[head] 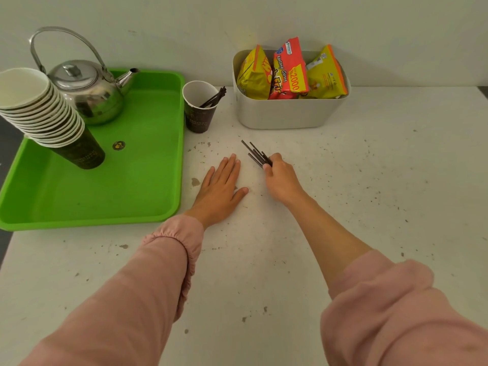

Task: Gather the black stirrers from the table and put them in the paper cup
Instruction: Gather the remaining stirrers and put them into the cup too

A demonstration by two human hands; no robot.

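Several sticks (254, 154) sit clamped in my right fingers (269, 165), pointing up-left toward the cup (200, 107); my left hand (220, 186) lies flat, fingers together.

Plain pale wall (184, 19), unmarked, meets the far edge of the surface (396, 180). Surface white, speckled with dark chips and stains. Dark floor strip (5, 244) beyond its left edge; light soft, even.
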